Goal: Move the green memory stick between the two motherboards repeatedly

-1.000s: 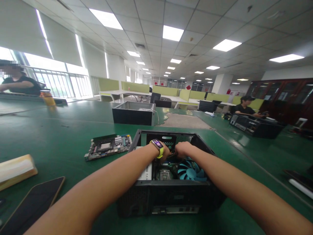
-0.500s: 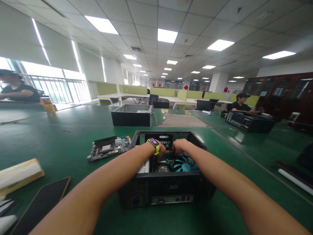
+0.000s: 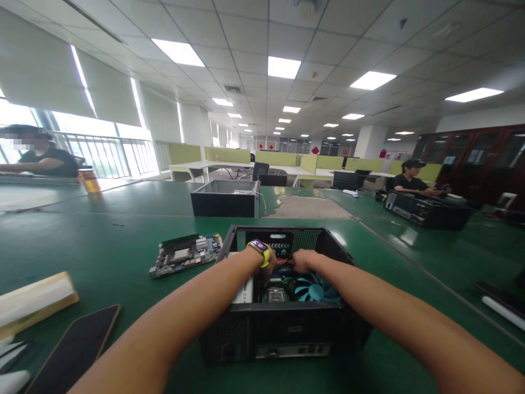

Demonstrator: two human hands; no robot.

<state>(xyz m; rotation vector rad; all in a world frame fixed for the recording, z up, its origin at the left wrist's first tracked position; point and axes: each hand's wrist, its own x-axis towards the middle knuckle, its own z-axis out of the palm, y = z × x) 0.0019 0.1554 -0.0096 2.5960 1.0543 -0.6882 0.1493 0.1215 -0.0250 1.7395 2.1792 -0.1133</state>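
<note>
Ref: open PC case [image 3: 287, 308]. Orange-red cables [image 3: 282, 261] inside, toward far wall, running roughly crosswise between hands; neither clearly nearer. Right hand [image 3: 303, 261] curled at their right end, grip can't tell. Left hand [image 3: 269, 267] at left, mostly hidden, state unclear.

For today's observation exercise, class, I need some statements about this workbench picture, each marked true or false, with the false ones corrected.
1. The left hand and right hand both reach into the open computer case. True.
2. A smartwatch is on the left wrist. True.
3. The smartwatch's band is red. False: it is yellow-green.
4. A loose motherboard lies on the green tabletop. True.
5. The motherboard is right of the case. False: it is to the left.
</note>
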